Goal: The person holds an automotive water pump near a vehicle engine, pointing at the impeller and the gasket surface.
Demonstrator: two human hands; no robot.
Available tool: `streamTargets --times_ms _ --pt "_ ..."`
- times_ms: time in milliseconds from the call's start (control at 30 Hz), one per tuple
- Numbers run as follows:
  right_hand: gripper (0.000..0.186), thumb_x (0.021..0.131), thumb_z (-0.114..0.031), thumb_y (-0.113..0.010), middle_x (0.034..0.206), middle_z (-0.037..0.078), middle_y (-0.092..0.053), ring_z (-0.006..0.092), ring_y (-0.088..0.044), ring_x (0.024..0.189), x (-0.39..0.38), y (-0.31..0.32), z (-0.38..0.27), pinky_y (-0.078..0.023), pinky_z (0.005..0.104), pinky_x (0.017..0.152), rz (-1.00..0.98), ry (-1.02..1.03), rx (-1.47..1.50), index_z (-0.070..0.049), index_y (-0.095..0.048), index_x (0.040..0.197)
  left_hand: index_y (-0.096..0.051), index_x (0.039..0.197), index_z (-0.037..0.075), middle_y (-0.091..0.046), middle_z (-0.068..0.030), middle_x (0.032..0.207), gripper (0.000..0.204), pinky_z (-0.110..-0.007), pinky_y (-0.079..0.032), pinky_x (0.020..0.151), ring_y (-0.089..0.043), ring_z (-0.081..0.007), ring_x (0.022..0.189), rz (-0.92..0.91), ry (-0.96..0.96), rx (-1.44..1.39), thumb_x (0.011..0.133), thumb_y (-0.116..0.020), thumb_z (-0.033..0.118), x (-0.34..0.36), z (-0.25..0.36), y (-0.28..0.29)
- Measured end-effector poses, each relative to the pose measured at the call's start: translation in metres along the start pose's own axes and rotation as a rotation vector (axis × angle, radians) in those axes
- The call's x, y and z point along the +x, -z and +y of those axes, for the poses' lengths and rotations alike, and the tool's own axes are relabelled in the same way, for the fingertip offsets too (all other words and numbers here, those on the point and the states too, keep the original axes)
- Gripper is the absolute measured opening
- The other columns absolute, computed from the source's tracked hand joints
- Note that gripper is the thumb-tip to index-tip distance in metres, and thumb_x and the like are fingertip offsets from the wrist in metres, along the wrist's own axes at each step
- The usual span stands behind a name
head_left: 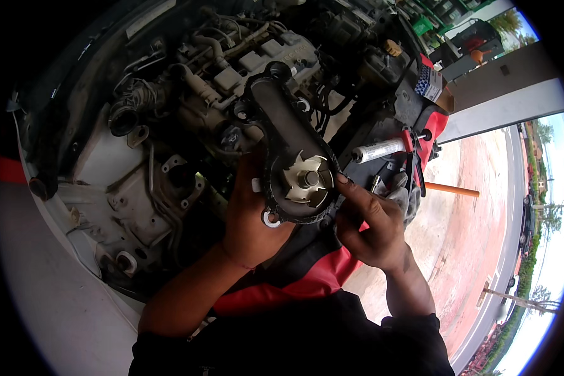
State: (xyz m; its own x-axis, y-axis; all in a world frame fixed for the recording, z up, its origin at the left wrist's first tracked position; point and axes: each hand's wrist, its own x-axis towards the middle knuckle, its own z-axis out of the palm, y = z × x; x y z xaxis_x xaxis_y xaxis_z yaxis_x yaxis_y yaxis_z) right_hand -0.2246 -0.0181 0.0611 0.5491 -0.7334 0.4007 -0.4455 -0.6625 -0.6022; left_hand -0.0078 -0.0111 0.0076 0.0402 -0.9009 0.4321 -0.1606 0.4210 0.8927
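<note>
Mid-frame, I've left hand (254, 220) gripping the pump (285, 131) — rim seemingly sealed, not on the engine (272, 56); right hand (377, 229) touching, grip unclear.

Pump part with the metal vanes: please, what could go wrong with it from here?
The right hand has its index fingertip at the black rim of the pump part; it could smear the dark bead there, if that is soft.

The left hand holds the part beside the open engine bay; if the grip slips, the part could drop and the metal vanes might get damaged.
</note>
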Motion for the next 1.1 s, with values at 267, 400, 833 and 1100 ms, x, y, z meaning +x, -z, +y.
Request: streamTargets --times_ms 267,400,833,1100 --pt "0.07 0.076 0.011 -0.068 0.074 0.01 -0.061 0.0248 -0.063 0.059 -0.012 0.001 -0.008 -0.05 0.036 0.054 -0.018 -0.033 0.039 0.002 -0.054 0.144 -0.066 0.125 0.003 -0.056 -0.017 0.129 0.056 -0.043 -0.054 0.094 -0.062 -0.0359 0.117 -0.012 0.05 -0.006 0.072 -0.086 -0.001 -0.006 -0.002 -0.002" --pt "0.071 0.076 0.013 -0.067 0.075 0.009 -0.062 0.0227 -0.062 0.058 -0.019 0.002 -0.011 -0.05 0.034 0.055 -0.024 -0.008 0.143 0.003 -0.054 0.145 -0.063 0.128 0.003 -0.056 -0.018 0.13 0.059 -0.043 -0.054 0.094 -0.063 -0.0356 0.116 0.0 -0.013 -0.014 0.074 -0.085 -0.002 -0.003 -0.001 -0.003" --pt "0.079 0.069 0.003 -0.072 0.07 0.004 -0.047 0.0216 -0.054 0.056 -0.012 -0.006 -0.006 -0.047 0.0351 0.05 0.056 0.067 -0.29 -0.006 -0.059 0.146 -0.063 0.131 0.003 -0.057 -0.0185 0.13 0.061 -0.041 -0.056 0.092 -0.065 -0.0354 0.116 -0.012 -0.025 0.007 0.075 -0.083 -0.005 0.0 0.005 0.001" --pt "0.081 0.069 0.002 -0.074 0.071 0.003 -0.046 0.0206 -0.052 0.056 -0.021 -0.014 -0.002 -0.045 0.0371 0.048 0.099 0.04 -0.463 -0.014 -0.06 0.147 -0.066 0.127 0.003 -0.058 -0.0166 0.13 0.055 -0.04 -0.054 0.094 -0.064 -0.0345 0.117 0.002 -0.096 0.108 0.075 -0.083 -0.005 0.002 0.004 0.001"
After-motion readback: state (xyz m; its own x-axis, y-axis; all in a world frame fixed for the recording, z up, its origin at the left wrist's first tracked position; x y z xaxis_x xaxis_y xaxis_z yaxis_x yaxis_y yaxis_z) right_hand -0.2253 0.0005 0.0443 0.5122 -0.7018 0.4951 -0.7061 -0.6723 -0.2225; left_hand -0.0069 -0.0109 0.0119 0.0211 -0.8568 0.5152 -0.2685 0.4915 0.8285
